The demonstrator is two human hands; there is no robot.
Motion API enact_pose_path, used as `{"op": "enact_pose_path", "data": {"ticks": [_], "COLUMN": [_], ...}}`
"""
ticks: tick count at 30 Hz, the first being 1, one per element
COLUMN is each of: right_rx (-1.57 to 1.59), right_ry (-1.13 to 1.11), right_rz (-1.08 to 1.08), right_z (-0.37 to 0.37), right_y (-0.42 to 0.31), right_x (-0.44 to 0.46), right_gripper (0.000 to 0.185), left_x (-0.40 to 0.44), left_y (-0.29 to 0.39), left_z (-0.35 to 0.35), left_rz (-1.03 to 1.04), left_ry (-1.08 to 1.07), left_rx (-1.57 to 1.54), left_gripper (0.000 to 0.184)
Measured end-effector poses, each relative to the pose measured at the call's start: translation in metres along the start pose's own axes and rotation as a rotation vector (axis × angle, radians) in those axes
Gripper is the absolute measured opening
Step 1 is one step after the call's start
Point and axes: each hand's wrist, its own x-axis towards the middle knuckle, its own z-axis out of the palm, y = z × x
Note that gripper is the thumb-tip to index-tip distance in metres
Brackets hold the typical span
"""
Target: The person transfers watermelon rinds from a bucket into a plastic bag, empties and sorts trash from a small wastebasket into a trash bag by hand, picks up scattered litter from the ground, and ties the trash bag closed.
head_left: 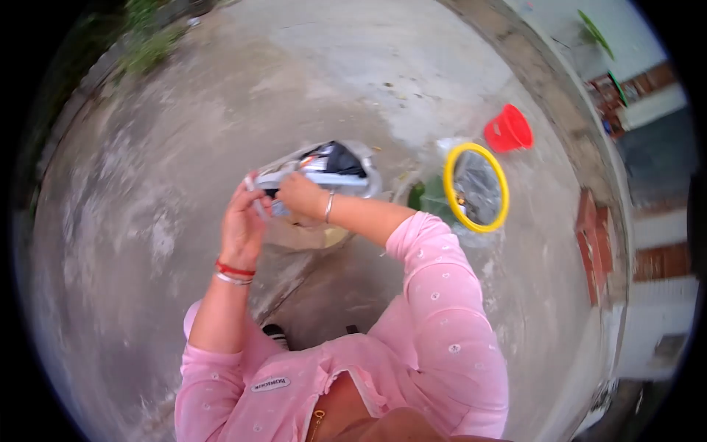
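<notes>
A bag (300,234) with a pale rim stands on the concrete in front of me, black and light-coloured items showing in its opening. My left hand (244,217) is at the near-left end of the rim, its fingers closed on a whitish strip of the bag's edge. Beside it, my right hand (300,196) has its fingers curled at the rim, over the bag's opening; what those fingers hold is hidden. A dark bundle (343,160) lies in the bag beyond my right hand.
To the right stands a clear plastic bag with a yellow ring (503,180) round its mouth and dark contents. Behind it is a red bucket (508,130). Red bricks (591,239) lie by the right kerb. Plants (151,48) grow at the upper left.
</notes>
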Motion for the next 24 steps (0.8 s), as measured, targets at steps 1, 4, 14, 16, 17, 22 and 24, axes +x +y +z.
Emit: {"op": "enact_pose_path", "data": {"ticks": [1,4,14,16,17,22,24], "right_rx": [0.068,0.231,0.474,0.507,0.328,0.517,0.649], "right_ry": [0.157,0.532,0.684,0.664,0.723,0.794,0.523], "right_rz": [-0.013,-0.093,1.02,1.448,1.499,1.177,1.004], "right_z": [-0.004,-0.048,-0.005,0.042,0.073,0.068,0.04], "right_y": [0.004,0.016,0.134,0.149,0.154,0.104,0.074], "right_x": [-0.018,-0.071,-0.373,-0.447,-0.475,-0.477,-0.45], "right_gripper": [0.028,0.026,0.02,0.018,0.017,0.031,0.042], "left_x": [0.004,0.008,0.017,0.018,0.017,0.027,0.03], "left_y": [-0.001,-0.001,-0.003,-0.008,-0.01,-0.017,-0.019], "left_z": [0.002,0.001,-0.002,0.004,0.008,-0.003,-0.01], "left_rz": [0.006,-0.013,0.017,0.033,0.044,0.086,0.092], "left_ry": [-0.027,-0.058,0.057,0.079,0.1,0.103,0.111], "left_rx": [0.005,0.026,0.209,0.274,0.307,0.379,0.322], "left_gripper": [0.053,0.052,0.049,0.048,0.048,0.046,0.043]}}
